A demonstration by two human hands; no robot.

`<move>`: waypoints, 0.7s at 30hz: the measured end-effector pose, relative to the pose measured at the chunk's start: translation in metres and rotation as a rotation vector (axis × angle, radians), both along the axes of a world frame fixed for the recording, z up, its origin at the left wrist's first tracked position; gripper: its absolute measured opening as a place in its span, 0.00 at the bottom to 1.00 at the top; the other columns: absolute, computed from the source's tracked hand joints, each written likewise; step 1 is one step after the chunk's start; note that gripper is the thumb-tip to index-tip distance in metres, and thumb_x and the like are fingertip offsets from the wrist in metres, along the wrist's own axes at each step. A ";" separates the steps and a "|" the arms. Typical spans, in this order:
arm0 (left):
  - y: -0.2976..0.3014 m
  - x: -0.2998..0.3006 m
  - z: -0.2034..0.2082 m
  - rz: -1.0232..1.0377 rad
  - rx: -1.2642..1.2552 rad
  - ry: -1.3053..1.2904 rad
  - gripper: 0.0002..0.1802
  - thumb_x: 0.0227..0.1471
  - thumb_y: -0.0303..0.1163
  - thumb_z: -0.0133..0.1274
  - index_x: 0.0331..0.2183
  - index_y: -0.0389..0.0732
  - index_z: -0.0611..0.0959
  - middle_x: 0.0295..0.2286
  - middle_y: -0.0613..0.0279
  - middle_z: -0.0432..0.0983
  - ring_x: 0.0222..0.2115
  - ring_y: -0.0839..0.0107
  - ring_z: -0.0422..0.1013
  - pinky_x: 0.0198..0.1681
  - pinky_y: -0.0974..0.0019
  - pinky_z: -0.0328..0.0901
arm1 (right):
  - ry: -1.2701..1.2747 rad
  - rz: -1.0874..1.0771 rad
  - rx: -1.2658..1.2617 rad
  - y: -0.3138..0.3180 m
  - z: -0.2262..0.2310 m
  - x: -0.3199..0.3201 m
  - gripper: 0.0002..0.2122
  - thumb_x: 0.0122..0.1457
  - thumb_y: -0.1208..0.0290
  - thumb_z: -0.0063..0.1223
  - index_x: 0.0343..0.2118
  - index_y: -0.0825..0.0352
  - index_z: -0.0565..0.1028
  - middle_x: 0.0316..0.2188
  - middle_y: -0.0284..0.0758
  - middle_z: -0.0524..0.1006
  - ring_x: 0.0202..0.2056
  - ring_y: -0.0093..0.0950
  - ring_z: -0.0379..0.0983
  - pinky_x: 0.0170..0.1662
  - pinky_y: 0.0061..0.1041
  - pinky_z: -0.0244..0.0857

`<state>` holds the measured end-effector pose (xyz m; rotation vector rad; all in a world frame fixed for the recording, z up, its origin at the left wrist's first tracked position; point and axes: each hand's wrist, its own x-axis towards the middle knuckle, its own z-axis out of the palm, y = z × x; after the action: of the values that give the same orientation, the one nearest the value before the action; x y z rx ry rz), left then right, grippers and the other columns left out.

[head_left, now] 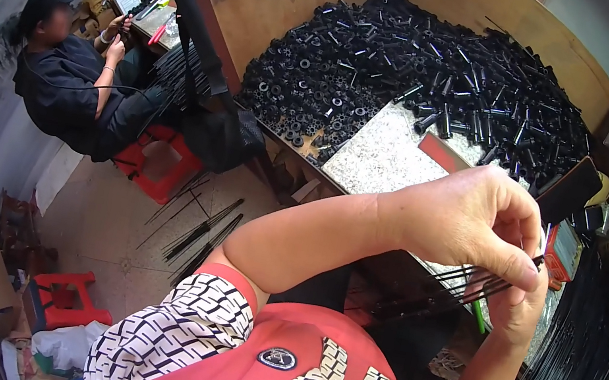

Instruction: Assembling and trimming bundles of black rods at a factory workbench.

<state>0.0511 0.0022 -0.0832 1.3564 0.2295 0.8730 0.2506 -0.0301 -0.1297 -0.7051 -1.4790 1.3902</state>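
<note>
My left hand [470, 214] reaches across in front of me, its thumb and curled fingers pinching a small bunch of thin black rods [493, 288]. The rods slant down to the left from the fingertips, over my lap. Just below and behind, my right hand [517, 306] is closed around the same bunch near its upper end; the left hand hides part of its fingers. A bright green strip [478, 316], perhaps a tool handle, shows beside the right hand.
A speckled work surface [371, 153] borders a big heap of black tubular parts [453, 70] inside wooden walls. Long black rods [577, 340] hang at right, near a red box [561, 253]. At left, a seated person [81, 80] works; loose rods [199, 241] and a red stool [68, 299] are on the floor.
</note>
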 end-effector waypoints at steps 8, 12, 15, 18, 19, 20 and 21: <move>-0.006 0.001 0.001 0.321 0.204 0.119 0.11 0.43 0.27 0.65 0.23 0.35 0.78 0.19 0.68 0.74 0.20 0.84 0.68 0.22 0.77 0.62 | -0.220 -0.122 0.190 -0.005 0.008 -0.006 0.11 0.56 0.68 0.60 0.31 0.73 0.76 0.27 0.32 0.75 0.25 0.20 0.72 0.29 0.18 0.66; -0.006 0.009 -0.008 0.758 0.605 0.169 0.12 0.41 0.28 0.66 0.22 0.34 0.77 0.17 0.64 0.72 0.19 0.85 0.67 0.19 0.75 0.61 | -0.267 -0.378 0.300 -0.013 0.009 -0.023 0.05 0.61 0.78 0.50 0.36 0.75 0.75 0.26 0.31 0.75 0.26 0.18 0.72 0.30 0.15 0.65; -0.003 0.005 -0.003 0.606 0.427 0.220 0.11 0.44 0.29 0.65 0.23 0.35 0.78 0.19 0.67 0.74 0.20 0.85 0.68 0.22 0.76 0.62 | -0.158 -0.386 0.242 -0.017 0.003 -0.020 0.08 0.60 0.75 0.53 0.38 0.75 0.75 0.28 0.31 0.76 0.28 0.18 0.71 0.33 0.16 0.66; 0.008 0.001 -0.008 0.139 0.066 0.051 0.10 0.47 0.29 0.63 0.25 0.36 0.79 0.21 0.69 0.75 0.23 0.85 0.69 0.25 0.78 0.64 | -0.082 -0.334 0.141 -0.021 0.003 -0.017 0.11 0.59 0.73 0.55 0.41 0.75 0.74 0.30 0.30 0.76 0.31 0.17 0.71 0.36 0.16 0.66; 0.011 0.002 -0.012 0.105 0.043 0.004 0.09 0.48 0.29 0.62 0.27 0.36 0.79 0.22 0.70 0.75 0.24 0.85 0.69 0.27 0.78 0.64 | -0.063 -0.302 0.121 -0.020 0.002 -0.015 0.12 0.59 0.72 0.56 0.42 0.75 0.73 0.31 0.30 0.76 0.32 0.17 0.71 0.38 0.17 0.65; 0.012 0.002 -0.015 0.071 0.019 -0.044 0.08 0.50 0.29 0.61 0.28 0.36 0.79 0.24 0.70 0.75 0.26 0.85 0.70 0.29 0.78 0.65 | -0.044 -0.270 0.100 -0.019 0.001 -0.014 0.13 0.59 0.72 0.56 0.44 0.75 0.73 0.32 0.30 0.76 0.33 0.17 0.71 0.39 0.17 0.65; 0.010 0.002 -0.013 0.071 0.019 -0.046 0.08 0.50 0.29 0.61 0.28 0.36 0.79 0.24 0.70 0.75 0.26 0.85 0.70 0.29 0.78 0.65 | -0.046 -0.270 0.100 -0.019 0.001 -0.016 0.13 0.59 0.72 0.56 0.44 0.75 0.73 0.32 0.30 0.76 0.33 0.17 0.71 0.39 0.17 0.65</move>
<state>0.0528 0.0125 -0.0961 1.3505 0.2354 0.9665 0.2347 -0.0493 -0.1282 -0.8442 -1.4192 1.0946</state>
